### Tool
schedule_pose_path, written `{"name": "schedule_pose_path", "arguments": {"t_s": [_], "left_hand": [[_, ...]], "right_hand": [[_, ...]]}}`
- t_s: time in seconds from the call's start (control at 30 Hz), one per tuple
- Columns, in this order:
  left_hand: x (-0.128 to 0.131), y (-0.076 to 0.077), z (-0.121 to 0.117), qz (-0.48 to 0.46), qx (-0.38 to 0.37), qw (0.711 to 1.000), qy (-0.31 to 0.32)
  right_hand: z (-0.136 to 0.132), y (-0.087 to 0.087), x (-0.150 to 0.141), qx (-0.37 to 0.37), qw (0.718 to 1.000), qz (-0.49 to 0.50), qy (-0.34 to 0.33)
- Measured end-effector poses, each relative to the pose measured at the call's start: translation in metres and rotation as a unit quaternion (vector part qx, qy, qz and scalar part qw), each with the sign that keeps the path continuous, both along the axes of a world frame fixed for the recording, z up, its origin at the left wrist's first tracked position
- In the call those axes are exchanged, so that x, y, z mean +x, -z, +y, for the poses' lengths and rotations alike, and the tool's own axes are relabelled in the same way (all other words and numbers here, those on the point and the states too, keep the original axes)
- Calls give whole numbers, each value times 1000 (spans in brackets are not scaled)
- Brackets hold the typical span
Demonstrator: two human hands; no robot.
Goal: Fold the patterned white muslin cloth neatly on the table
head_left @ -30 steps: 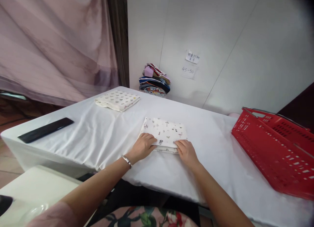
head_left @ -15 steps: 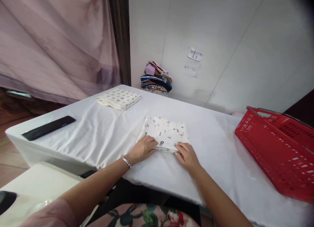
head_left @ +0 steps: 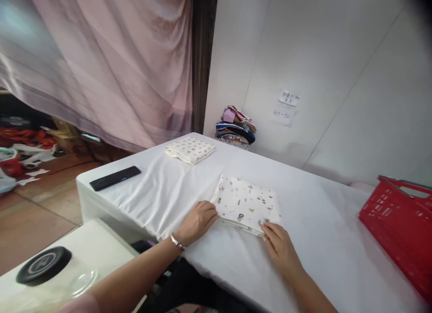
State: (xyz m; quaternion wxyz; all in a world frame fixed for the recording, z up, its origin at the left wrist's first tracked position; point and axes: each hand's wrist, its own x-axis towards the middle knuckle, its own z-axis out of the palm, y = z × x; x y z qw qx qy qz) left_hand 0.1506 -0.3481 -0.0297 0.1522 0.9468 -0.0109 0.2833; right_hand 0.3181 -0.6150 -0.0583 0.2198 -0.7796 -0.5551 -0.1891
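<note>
A folded white cloth (head_left: 248, 204) with small printed motifs lies flat on the white-covered table in front of me. At its near left corner, my left hand (head_left: 198, 221) has its fingers closed together on the edge, with a silver bracelet at the wrist. My right hand (head_left: 278, 243) pinches the near right edge, fingertips on top and thumb at the side. Several layers show along the front fold between the hands. Farther back on the left rests a second folded cloth (head_left: 191, 150), cream with grey spots, untouched.
A black flat object (head_left: 115, 178) lies on the table (head_left: 313, 214) at left. To the right stands a red basket (head_left: 401, 225). Folded fabrics (head_left: 235, 127) are stacked beyond the far edge by the wall. A white surface at lower left bears a round black object (head_left: 43, 265).
My view has turned left, so things appear farther right. The cloth's front layers, apart earlier, now lie more evenly together. My left hand has slid outward to the near left corner.
</note>
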Motion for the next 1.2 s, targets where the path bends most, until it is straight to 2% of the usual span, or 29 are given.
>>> {"name": "schedule_pose_path", "arguments": {"t_s": [0.1,0.2,0.33,0.43,0.53,0.67,0.77,0.9,0.97,1.07,1.13,1.2], "left_hand": [[2,-3,4,-38,-55,997,-44],[14,-6,4,-66,-87,991,-72],[24,-2,6,-23,-80,992,-89],[25,2,9,19,-105,988,-109],[33,-3,10,28,-105,985,-133],[58,-13,8,3,-57,992,-111],[73,-6,10,50,-45,990,-124],[77,14,19,147,-102,974,-137],[75,19,22,163,-121,970,-137],[74,19,22,161,-138,965,-155],[74,16,20,143,-147,962,-180],[74,13,18,125,-155,958,-208]], "right_hand": [[14,-10,-5,14,1000,-22,9],[30,-13,-9,-17,999,-41,-1],[37,-1,-14,-88,995,-45,-32],[33,8,-15,-106,993,-49,-32],[31,12,-14,-110,992,-56,-26],[32,12,-14,-111,992,-55,-26],[32,11,-16,-118,992,-31,-32],[27,5,-12,-125,989,67,-37],[23,0,0,-92,986,137,5],[20,-10,31,7,965,221,143],[20,-14,54,42,926,294,233],[22,-17,71,47,877,382,286]]}}
